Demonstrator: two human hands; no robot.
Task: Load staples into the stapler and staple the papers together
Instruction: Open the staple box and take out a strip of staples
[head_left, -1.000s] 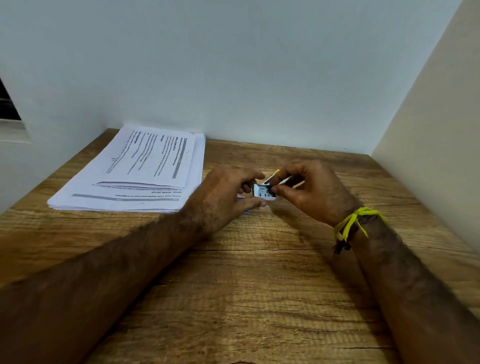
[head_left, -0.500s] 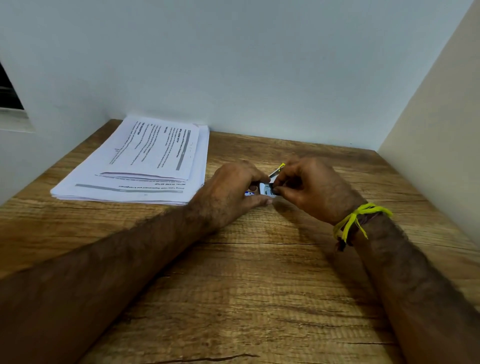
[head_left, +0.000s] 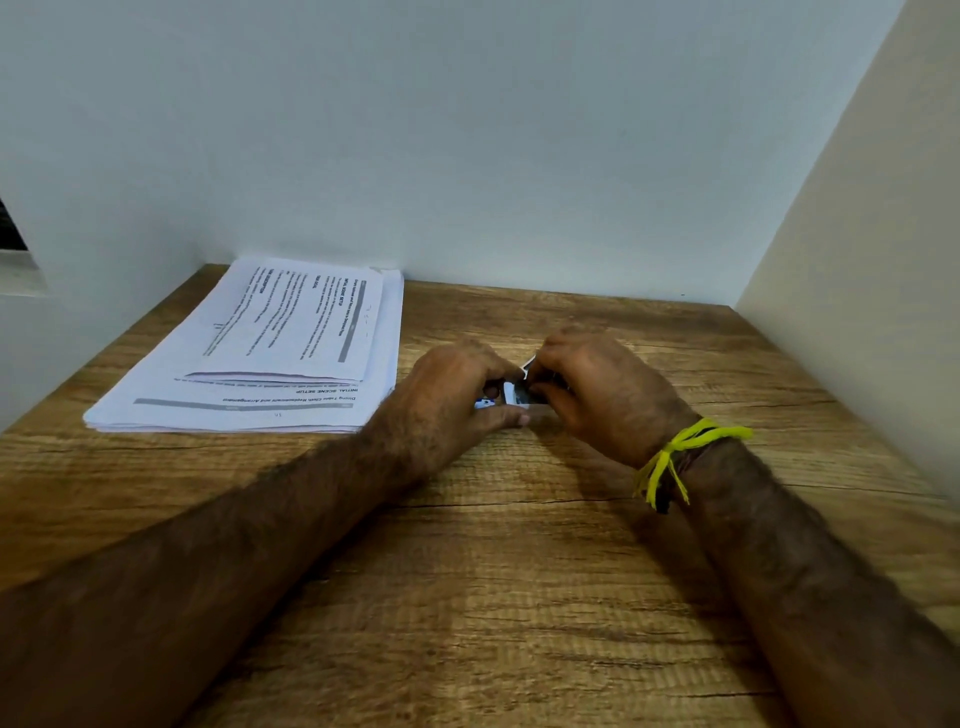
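Wooden desk (head_left: 519, 597): both hands' fingers (head_left: 511, 415) pinch small staple box (head_left: 514, 393)

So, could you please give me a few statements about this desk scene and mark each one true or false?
1. The stack of papers lies to the left of both hands. True.
2. The right hand rests flat on the papers. False: it is off the stack, pinching a small box together with the left hand.
3. A yellow thread is tied round the right wrist. True.
4. The top printed sheet covers the whole stack. False: wider sheets show beneath it.
5. Both hands meet over the wooden desk. True.
6. A stapler stands in plain view beside the papers. False: none is clearly visible.
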